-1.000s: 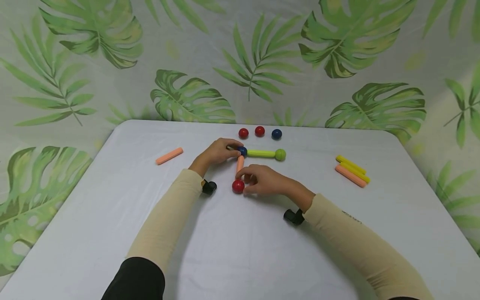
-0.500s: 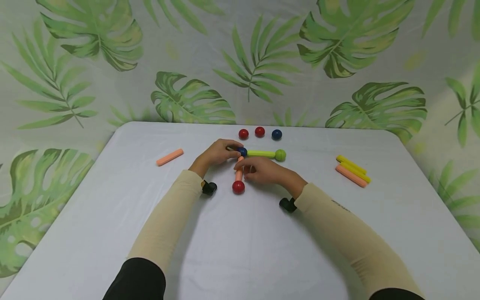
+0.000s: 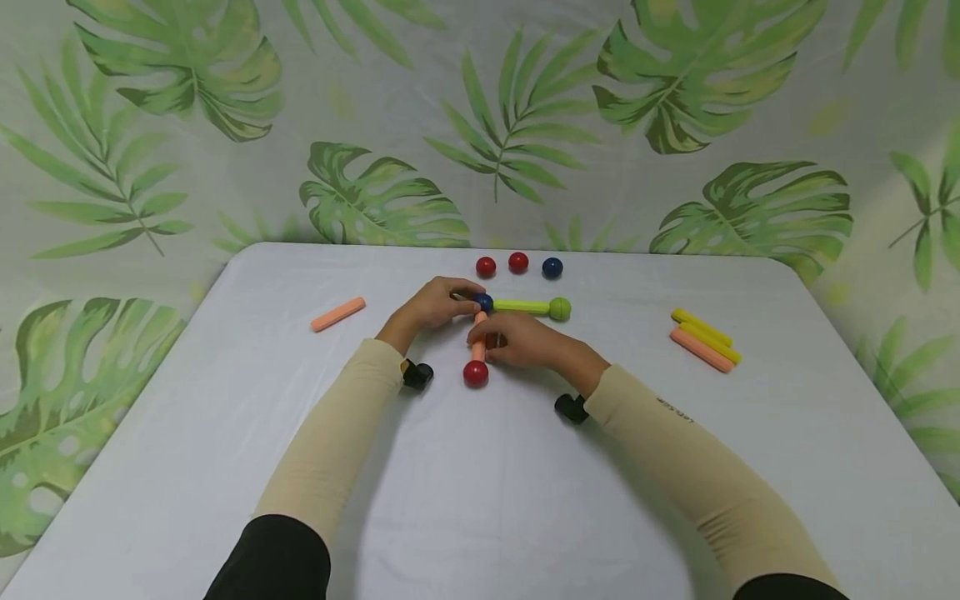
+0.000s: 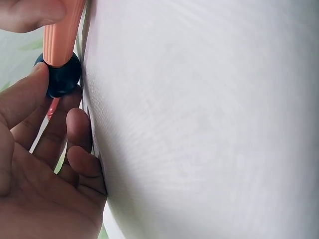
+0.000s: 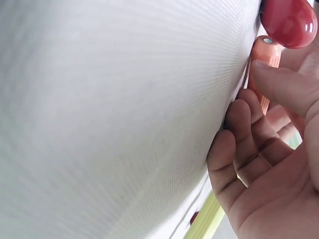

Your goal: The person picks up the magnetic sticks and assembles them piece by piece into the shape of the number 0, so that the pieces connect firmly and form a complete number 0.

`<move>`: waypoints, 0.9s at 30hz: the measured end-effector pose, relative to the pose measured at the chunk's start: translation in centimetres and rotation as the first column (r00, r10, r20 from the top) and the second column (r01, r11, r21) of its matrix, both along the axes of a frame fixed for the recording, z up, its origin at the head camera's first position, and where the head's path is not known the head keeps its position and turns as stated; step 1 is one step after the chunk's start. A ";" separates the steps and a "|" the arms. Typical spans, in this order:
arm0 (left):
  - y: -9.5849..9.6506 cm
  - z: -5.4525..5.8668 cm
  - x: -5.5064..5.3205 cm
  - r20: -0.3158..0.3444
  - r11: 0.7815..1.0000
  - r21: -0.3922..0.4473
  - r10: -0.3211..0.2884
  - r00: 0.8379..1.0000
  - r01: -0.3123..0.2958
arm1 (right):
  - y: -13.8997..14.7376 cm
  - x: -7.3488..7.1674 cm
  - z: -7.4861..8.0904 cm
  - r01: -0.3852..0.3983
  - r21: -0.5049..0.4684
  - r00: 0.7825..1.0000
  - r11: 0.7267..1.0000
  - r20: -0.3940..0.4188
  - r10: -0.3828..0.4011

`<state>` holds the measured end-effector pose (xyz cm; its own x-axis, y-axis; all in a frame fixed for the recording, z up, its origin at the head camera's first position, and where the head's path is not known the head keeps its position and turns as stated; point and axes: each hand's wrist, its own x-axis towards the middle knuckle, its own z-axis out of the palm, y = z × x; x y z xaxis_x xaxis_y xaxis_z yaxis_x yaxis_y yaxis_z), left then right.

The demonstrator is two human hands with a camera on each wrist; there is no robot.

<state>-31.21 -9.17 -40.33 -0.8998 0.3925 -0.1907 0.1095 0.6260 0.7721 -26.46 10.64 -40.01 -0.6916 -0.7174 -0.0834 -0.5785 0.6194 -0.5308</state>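
Observation:
My left hand (image 3: pixel 438 303) pinches a dark blue ball (image 4: pixel 65 77) between thumb and fingers. A ribbed orange rod (image 4: pixel 62 42) meets that ball and points toward me in the head view. Thumb and fingers of my right hand (image 3: pixel 522 340) grip this rod along its length. At the rod's near end lies a red ball (image 3: pixel 476 374); in the right wrist view a small shiny spot shows on the rod's end face, beside the ball. From the blue ball a light green rod (image 3: pixel 521 307) runs right to a green ball (image 3: pixel 559 309).
Behind the hands are two red balls, one of them the left red ball (image 3: pixel 486 267), and a blue ball (image 3: pixel 552 267). A loose orange rod (image 3: pixel 338 314) lies left. Two yellow rods (image 3: pixel 705 335) and another orange rod (image 3: pixel 701 349) lie right on the white table (image 3: pixel 480 500).
My right hand has moved from the red ball up along the orange rod and now grips the rod. My left hand stays at the blue ball.

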 end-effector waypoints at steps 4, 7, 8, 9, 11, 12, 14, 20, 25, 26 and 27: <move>0.0 -0.1 0.0 0.003 1.000 0.000 0.002 1.000 -0.002 | 0.0 0.0 0.0 0.008 0.005 1.000 1.000 -0.003 -0.008; 0.0 -0.1 0.0 -0.004 1.000 0.009 0.000 1.000 0.000 | 0.0 0.1 0.1 0.006 -0.016 1.000 1.000 0.001 -0.006; 0.0 -0.1 0.0 -0.008 1.000 0.012 0.000 1.000 0.000 | 0.1 0.2 0.1 0.006 -0.024 1.000 1.000 0.004 -0.006; 0.0 -0.1 -0.1 -0.011 1.000 0.015 0.000 1.000 0.000 | 0.1 0.2 0.2 0.008 -0.033 1.000 0.999 0.011 -0.008; 0.0 -0.2 -0.1 -0.015 1.000 0.015 -0.001 1.000 0.001 | 0.2 0.2 0.3 0.011 -0.051 1.000 0.999 0.022 -0.010; 0.0 -0.2 -0.1 -0.013 1.000 0.015 0.001 1.000 0.000 | 0.2 0.2 0.3 0.012 -0.059 1.000 0.998 0.025 -0.011; 0.0 -0.1 -0.1 -0.008 1.000 0.013 0.002 1.000 -0.002 | 0.3 0.2 0.3 0.017 -0.069 0.999 0.997 0.030 -0.015; 0.0 0.0 0.0 0.004 1.000 0.013 0.004 1.000 -0.004 | 0.5 0.2 0.2 0.002 -0.092 1.000 0.996 0.020 0.000; 0.0 0.0 0.0 0.006 1.000 0.018 0.002 1.000 -0.003 | 0.5 0.1 0.0 -0.006 -0.097 1.000 0.995 0.014 0.007; 0.0 0.0 0.0 0.004 1.000 0.021 0.002 1.000 -0.002 | 0.5 0.1 0.0 -0.008 -0.098 1.000 0.995 0.010 0.009; 0.0 0.0 0.0 0.002 1.000 0.024 0.002 1.000 -0.002 | 0.5 0.1 0.0 -0.009 -0.099 1.000 0.995 0.007 0.010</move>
